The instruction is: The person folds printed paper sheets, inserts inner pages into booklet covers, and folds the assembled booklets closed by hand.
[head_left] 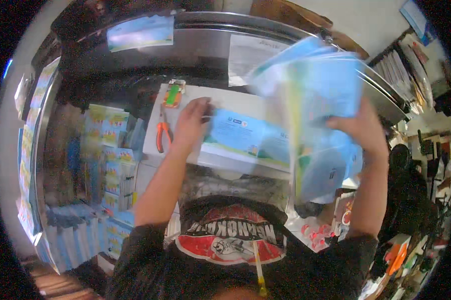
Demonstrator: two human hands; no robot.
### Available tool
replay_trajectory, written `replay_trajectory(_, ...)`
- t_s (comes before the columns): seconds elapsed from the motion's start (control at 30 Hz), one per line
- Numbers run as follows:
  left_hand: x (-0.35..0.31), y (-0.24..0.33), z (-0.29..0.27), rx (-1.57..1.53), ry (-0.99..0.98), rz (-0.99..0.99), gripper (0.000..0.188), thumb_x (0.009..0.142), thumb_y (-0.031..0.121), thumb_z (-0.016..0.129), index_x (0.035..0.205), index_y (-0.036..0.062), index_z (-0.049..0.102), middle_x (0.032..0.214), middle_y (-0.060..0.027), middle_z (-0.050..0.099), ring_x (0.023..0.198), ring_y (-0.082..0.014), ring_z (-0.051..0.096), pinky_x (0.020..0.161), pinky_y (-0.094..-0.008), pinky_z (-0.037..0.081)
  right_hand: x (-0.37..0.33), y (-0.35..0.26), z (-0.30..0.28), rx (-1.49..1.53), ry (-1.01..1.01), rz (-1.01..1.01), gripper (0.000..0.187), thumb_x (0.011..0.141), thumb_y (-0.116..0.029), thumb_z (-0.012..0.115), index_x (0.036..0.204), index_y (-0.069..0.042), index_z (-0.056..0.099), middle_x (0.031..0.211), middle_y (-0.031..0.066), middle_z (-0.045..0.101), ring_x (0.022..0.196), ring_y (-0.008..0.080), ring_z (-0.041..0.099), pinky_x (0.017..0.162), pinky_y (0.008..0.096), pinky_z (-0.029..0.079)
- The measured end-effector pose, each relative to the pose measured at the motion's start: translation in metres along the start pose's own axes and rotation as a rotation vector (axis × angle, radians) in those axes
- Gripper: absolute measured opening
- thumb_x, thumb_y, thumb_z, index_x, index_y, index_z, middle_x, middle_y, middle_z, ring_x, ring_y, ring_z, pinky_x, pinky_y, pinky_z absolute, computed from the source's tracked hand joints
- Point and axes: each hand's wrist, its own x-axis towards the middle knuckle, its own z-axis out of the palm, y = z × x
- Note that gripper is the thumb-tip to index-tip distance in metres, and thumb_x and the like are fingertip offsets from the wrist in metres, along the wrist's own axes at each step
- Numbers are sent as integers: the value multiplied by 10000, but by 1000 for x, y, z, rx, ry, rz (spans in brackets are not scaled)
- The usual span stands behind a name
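My right hand is raised at the right of the white work table and grips a fanned bunch of light-blue printed sheets, smeared by motion. Its thumb lies on the front of the bunch, while the fingers behind are hidden. More blue sheets hang below that hand. On the table lies a flat blue printed sheet with a green-and-white lower border. At its left edge rests my left hand, fingers bent and thumb apart, with nothing visible in it.
Orange-handled pliers and a small orange-and-green pack lie left on the white table. Stacked printed booklets stand further left. Beyond the table runs a metal rail. Red-and-clear small items sit in a bag at lower right.
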Motion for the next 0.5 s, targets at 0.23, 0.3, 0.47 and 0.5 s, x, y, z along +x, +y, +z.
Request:
replay_trajectory(0.23,-26,-6,-26,119,-164,-202,702,900,467,591,1380,-8,402,1233,-119,591,1050,-228,582,830,-340,491,105,15,154,-461,-582,-324,1039,559,-670,761,1308,3,507,1307,262,512,1198,393,507,1057,410,366)
replay_trajectory(0.3,-30,-1,-18,346,-233,-183,860,828,503,668,1408,-39,336,1242,-184,575,1091,-257,576,848,-365,497,104,28,169,-466,-566,-315,1036,582,-696,732,1318,-5,502,1307,251,511,1210,416,484,1069,416,350)
replay_trajectory(0.47,-27,-1,-9,546,-73,-189,819,845,369,702,1415,-57,296,1250,-240,555,1078,-276,601,886,-340,503,26,60,133,-211,255,-246,986,632,-473,835,1386,-12,401,1404,240,403,1285,429,392,1091,472,315)
replay_trajectory(0.5,-26,8,-3,502,-69,-214,813,847,358,701,1409,-66,296,1245,-240,558,1058,-273,609,862,-341,517,-4,83,121,-185,379,-144,988,630,-324,848,1412,7,342,1397,242,408,1291,392,403,1086,439,332)
